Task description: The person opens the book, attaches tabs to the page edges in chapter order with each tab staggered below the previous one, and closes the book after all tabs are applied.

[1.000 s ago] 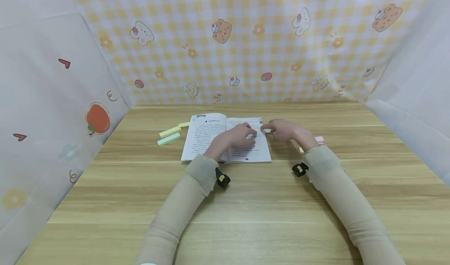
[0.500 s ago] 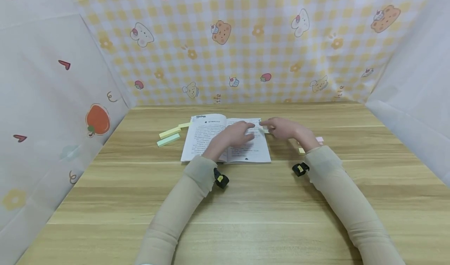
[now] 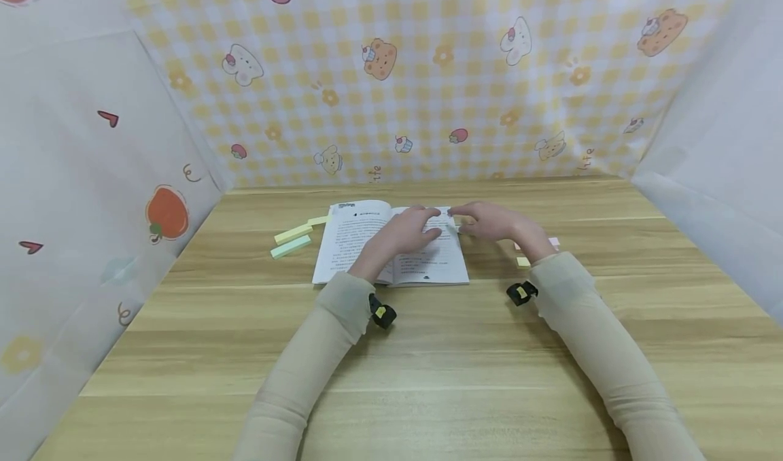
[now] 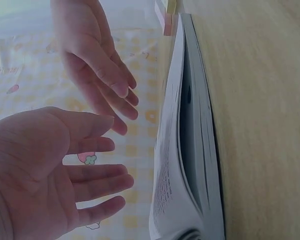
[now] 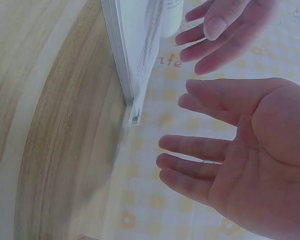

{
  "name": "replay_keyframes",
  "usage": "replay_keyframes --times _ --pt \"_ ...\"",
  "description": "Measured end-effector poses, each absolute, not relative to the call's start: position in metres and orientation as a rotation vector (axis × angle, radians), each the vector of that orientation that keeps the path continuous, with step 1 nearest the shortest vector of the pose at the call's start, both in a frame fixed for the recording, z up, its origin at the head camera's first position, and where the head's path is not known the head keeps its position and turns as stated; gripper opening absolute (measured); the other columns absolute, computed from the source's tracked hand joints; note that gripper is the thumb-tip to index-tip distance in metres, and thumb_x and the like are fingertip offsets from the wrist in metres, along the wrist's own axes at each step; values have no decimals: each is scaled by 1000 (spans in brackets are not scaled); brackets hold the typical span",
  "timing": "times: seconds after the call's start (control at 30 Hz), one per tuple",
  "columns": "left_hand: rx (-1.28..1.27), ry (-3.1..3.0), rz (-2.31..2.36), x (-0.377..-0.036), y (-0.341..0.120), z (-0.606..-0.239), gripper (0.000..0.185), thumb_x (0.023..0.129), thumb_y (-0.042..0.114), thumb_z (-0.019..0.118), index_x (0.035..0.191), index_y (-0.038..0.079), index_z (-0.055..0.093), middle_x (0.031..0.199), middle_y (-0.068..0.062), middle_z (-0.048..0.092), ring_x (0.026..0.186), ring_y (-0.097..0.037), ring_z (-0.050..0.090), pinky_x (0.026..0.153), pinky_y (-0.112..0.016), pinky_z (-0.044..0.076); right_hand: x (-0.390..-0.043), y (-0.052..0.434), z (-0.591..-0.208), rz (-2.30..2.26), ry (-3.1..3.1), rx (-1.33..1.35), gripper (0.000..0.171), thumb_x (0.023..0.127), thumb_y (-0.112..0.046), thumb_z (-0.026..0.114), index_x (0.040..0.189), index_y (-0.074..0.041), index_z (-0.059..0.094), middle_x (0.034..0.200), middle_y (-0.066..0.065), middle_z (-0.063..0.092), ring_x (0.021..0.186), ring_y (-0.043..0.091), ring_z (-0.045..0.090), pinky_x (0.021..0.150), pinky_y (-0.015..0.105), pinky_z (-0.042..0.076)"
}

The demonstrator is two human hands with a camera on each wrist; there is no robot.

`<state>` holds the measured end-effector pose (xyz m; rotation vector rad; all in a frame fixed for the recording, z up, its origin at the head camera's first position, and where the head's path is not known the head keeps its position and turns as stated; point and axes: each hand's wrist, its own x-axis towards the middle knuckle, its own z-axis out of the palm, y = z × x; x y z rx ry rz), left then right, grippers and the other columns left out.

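Observation:
An open book (image 3: 355,247) with printed pages lies on the table. My left hand (image 3: 404,233) is over its right page, fingers spread and holding nothing; the left wrist view shows this left hand (image 4: 55,170) apart from the book (image 4: 187,125). Beside the page's upper right edge, my right hand (image 3: 492,222) has relaxed fingers and holds nothing. In the right wrist view, this right hand (image 5: 250,155) faces the book (image 5: 132,50), with its palm showing. A pale, thin sticky tab (image 5: 123,137) juts out from the page edge near it.
Left of the book lie a yellow sticky-note pad (image 3: 293,234) and a green one (image 3: 290,247). A yellow tab (image 3: 318,221) sticks out from the left page. Near the right wrist are a small yellow pad (image 3: 523,262) and a pink one (image 3: 554,242). A patterned cloth (image 3: 416,107) hangs behind the table.
The left fingers have lifted and straightened over the page. My right index finger, earlier pointing at the page edge, has shifted slightly left and the hand has loosened. The head view has shifted slightly.

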<state>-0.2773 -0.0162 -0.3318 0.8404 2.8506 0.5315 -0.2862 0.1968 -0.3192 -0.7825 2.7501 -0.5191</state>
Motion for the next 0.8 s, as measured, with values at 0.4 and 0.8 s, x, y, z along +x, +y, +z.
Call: replay_keyframes --times 0.4,0.8 --pt "857 2892 516 -269 -17 -325 54 105 34 55 153 12 44 156 -14 41 141 -30 43 114 -45 37 -282 198 -313 -540 2740 -845 59 102 -17 57 153 3 36 156 25 36 145 45 30 117 58 24" --pt "845 2950 539 -262 -35 -326 54 104 35 56 151 11 46 155 -14 42 140 -32 43 113 -48 38 -277 196 -307 -516 2740 -879 66 100 -24 64 154 1 36 157 22 36 144 43 32 117 58 26"
